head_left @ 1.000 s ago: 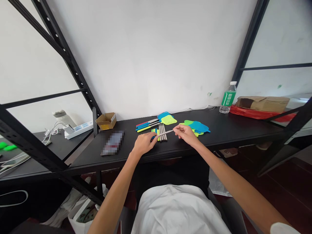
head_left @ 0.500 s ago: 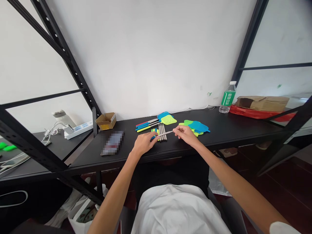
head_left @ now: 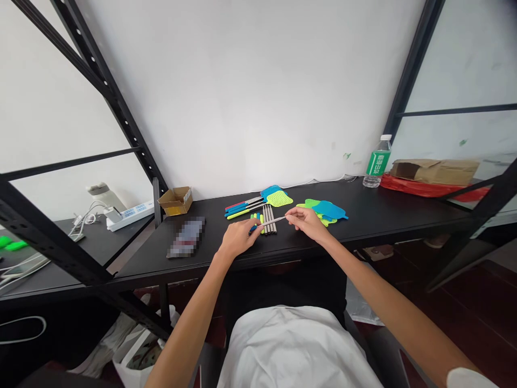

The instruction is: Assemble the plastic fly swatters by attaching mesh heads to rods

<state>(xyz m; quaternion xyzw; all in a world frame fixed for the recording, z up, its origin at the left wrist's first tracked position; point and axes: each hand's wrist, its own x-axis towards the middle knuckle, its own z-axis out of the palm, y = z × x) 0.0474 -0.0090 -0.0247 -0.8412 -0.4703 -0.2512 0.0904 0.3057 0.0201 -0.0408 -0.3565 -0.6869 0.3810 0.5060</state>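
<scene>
A thin metal fly swatter shaft (head_left: 269, 221) spans the gap between my hands. My left hand (head_left: 238, 238) is closed around its near end, where a bit of blue shows by the fingers. My right hand (head_left: 307, 223) pinches the other end between thumb and fingers. Just under the shaft lies a row of several dark rods (head_left: 270, 219) with coloured grips (head_left: 257, 218), partly hidden by my left hand. Farther back are assembled swatter handles (head_left: 242, 207), a lime mesh head (head_left: 279, 199), and a pile of blue and green heads (head_left: 328, 210) beside my right hand.
The parts lie on a black table (head_left: 363, 207) against a white wall. A cardboard box (head_left: 175, 200) and a blurred packet (head_left: 188, 237) sit to the left. A water bottle (head_left: 377, 161) and a brown parcel (head_left: 435, 172) on red plastic sit to the right.
My right hand has shifted slightly left, bringing the shaft's end with it. My left hand and the parts on the table stay in place.
</scene>
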